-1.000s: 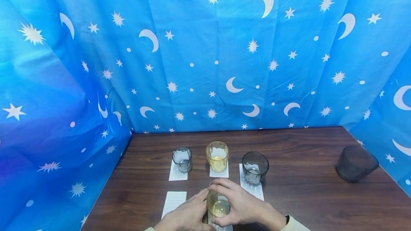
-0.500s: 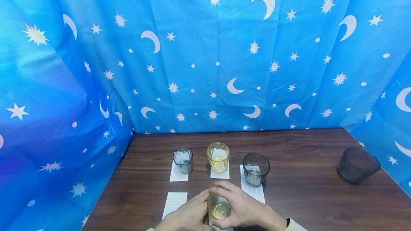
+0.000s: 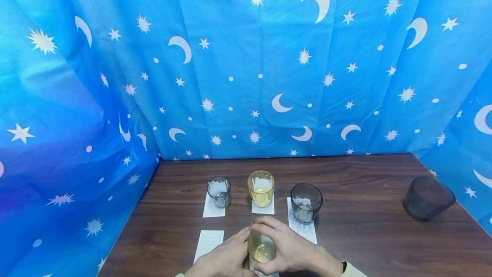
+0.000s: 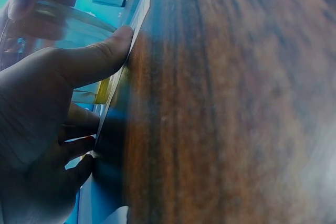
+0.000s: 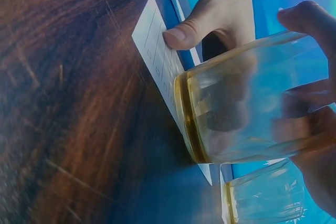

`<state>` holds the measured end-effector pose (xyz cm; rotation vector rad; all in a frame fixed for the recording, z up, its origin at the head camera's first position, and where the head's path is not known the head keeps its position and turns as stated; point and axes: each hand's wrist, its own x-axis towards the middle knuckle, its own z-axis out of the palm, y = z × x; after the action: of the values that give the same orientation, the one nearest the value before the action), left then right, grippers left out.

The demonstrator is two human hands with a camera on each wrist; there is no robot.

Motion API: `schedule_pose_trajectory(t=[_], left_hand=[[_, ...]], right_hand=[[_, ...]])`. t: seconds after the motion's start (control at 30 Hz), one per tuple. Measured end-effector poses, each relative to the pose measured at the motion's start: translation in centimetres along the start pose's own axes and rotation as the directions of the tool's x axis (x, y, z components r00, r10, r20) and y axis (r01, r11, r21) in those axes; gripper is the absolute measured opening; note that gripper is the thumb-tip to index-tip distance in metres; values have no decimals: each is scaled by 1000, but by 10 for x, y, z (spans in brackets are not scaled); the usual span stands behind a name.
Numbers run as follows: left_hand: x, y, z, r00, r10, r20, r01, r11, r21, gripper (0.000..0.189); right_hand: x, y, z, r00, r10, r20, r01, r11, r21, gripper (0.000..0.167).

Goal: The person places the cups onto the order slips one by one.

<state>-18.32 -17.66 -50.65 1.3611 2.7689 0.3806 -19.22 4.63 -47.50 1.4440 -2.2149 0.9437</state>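
Note:
A pale yellow glass stands upright on a printed paper slip near the front of the table. My right hand grips it round the upper part, thumb on the near side and fingers over the far side. Close by on the left, my left hand has its thumb pressing on the slip beside the glass base. Its other fingers reach down to the slip past the glass, loosely bent.
Behind stand a small grey glass, a yellow glass and a dark grey glass, each on a slip. A bare paper slip lies left. A large dark tumbler stands far right. Star-printed cloth walls the table.
The head view has shifted very slightly. Both hands and the glass keep their places.

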Motion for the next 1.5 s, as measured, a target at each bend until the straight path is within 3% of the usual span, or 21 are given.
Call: schedule_pose_trajectory(t=[0.1, 0.47, 0.7, 0.93, 1.23, 1.5], left_hand=[[-1, 1, 0, 1000, -17, 16, 17, 1000, -24, 87], [0, 4, -1, 1000, -29, -2, 29, 999, 26, 91], [3, 3, 0, 1000, 7, -24, -6, 999, 53, 89], [0, 3, -1, 1000, 15, -18, -14, 998, 62, 90], [-3, -5, -5, 997, 53, -55, -48, 994, 96, 94], [-8, -5, -11, 1000, 24, -19, -22, 995, 94, 99]], right_hand=[[-1, 0, 0, 1000, 21, 9, -21, 1000, 2, 66], [-3, -1, -1, 997, 59, 44, -59, 998, -4, 68], [-4, -1, -3, 998, 44, 46, -43, 999, -14, 67], [-3, -2, -3, 997, 48, 58, -47, 999, -16, 69], [-3, -2, -5, 996, 46, 80, -43, 998, -41, 72], [-5, -1, -7, 992, 67, 106, -64, 997, -33, 80]])
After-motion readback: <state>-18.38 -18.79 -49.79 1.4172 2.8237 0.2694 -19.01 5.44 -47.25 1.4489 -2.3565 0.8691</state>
